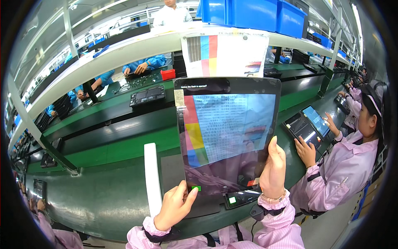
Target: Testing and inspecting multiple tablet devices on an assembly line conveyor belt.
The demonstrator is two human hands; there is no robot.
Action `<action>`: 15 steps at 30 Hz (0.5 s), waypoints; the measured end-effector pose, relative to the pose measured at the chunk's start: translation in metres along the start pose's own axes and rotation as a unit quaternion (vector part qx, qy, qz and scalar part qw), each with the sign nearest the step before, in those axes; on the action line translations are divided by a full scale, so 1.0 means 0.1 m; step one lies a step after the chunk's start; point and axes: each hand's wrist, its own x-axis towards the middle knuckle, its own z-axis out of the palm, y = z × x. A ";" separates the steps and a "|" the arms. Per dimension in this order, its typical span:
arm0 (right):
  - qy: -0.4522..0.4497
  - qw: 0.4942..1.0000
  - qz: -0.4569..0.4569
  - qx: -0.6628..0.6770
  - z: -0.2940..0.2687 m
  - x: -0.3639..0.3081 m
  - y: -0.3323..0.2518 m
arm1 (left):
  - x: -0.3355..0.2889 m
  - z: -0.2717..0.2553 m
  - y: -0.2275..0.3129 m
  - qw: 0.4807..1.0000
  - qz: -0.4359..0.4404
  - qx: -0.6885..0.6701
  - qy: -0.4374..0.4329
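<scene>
A black tablet (232, 174) is held upright in front of me, tilted slightly. Its lit screen shows a page of text and colour blocks, with a green button at the lower left and a red one at the lower right. My right hand (273, 172) grips its right edge, thumb up along the front. At the lower left corner my left hand (176, 207) is closed on the tablet, the thumb by the green button; its other fingers are partly hidden. Behind the tablet hangs a white chart sheet (236, 50) with coloured blocks. Below, another dark device (244, 197) with a lit screen lies on the bench.
A white strip (151, 174) and a dark mat (169, 166) lie left of the tablet. Blue bins (253, 14) stand on the shelf above. At right, a co-worker (348, 162) handles tablets (317, 120). Across the line, blue sleeves (153, 62) work near a red box (168, 74).
</scene>
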 end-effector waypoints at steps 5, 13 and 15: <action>0.011 1.000 0.008 0.008 0.00 0.01 0.01 | 0.01 0.01 0.01 1.000 0.006 0.006 0.002; 0.006 1.000 0.014 0.012 0.00 0.01 0.01 | 0.03 0.00 0.04 0.999 0.017 0.038 0.003; 0.009 1.000 0.015 0.011 0.00 0.01 0.01 | 0.03 0.00 0.04 0.998 0.035 0.054 0.019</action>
